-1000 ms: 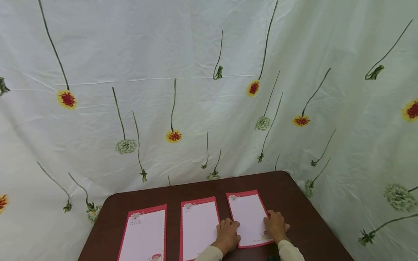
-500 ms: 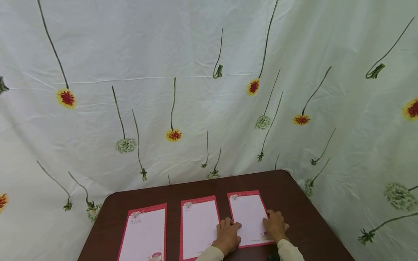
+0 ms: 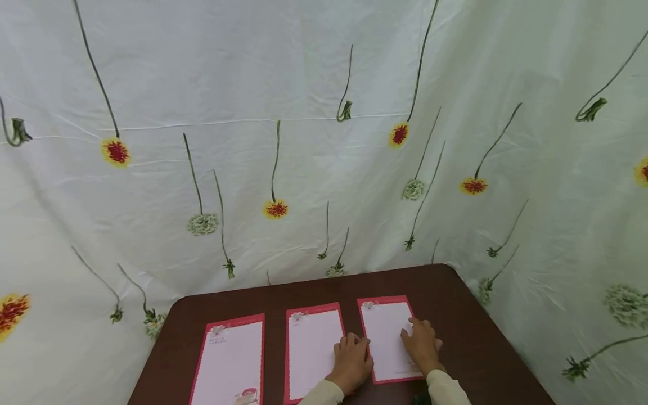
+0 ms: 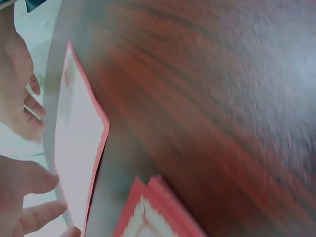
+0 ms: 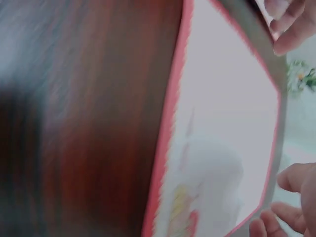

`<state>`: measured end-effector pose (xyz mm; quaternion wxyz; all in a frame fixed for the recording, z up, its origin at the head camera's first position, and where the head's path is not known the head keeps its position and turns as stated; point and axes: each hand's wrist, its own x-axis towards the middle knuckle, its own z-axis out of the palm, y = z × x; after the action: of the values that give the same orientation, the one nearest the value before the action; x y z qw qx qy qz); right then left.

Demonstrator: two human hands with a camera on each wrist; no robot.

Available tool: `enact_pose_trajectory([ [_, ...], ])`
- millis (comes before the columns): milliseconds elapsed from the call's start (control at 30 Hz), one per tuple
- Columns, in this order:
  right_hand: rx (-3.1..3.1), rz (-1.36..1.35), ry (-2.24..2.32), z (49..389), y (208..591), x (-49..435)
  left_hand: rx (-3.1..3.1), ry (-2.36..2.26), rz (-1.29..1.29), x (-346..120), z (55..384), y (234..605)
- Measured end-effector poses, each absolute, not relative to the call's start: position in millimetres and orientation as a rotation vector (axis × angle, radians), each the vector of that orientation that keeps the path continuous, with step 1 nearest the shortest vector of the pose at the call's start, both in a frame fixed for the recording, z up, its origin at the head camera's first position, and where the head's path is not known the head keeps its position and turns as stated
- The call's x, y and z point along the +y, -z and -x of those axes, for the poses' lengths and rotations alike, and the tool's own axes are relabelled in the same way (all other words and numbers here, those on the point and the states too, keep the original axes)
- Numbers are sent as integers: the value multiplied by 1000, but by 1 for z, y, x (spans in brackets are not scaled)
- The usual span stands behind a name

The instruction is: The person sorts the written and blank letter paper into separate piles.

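Note:
Three letter pads with red borders and white pages lie in a row on the table. At the right-hand pad [image 3: 386,332] are both hands. My left hand [image 3: 350,364] is at its left edge, with fingers loosely bent and no page between them. My right hand [image 3: 423,344] overlaps its right edge in the head view, thumb and fingers parted over the white page. Both wrist views show fingers spread beside the pad, holding nothing. The middle pad [image 3: 313,346] lies just left of my left hand; its thick stacked edge shows in the left wrist view.
The left-hand pad [image 3: 233,354] bears a few handwritten lines near its top. A dark brown table [image 3: 273,298] with rounded corners carries the pads. Behind and to the right hangs a white curtain [image 3: 304,169] printed with flowers. A small dark object [image 3: 421,398] sits by the right sleeve.
My right hand has come off the pad's right edge and tilted inward over its page. The left hand stays nearly in place. The head view has turned slightly left.

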<state>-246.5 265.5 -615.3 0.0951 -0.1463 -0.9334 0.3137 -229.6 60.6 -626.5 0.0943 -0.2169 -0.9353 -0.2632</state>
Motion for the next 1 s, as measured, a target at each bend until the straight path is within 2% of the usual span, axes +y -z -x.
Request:
enact_pose_trajectory([
  [433,-2698,120,-895,260,591,202,-2769,798,434,2,235,604],
  [1000,-2880,-9,-814,252,602,145,-2857,808,92,-86,231,617],
])
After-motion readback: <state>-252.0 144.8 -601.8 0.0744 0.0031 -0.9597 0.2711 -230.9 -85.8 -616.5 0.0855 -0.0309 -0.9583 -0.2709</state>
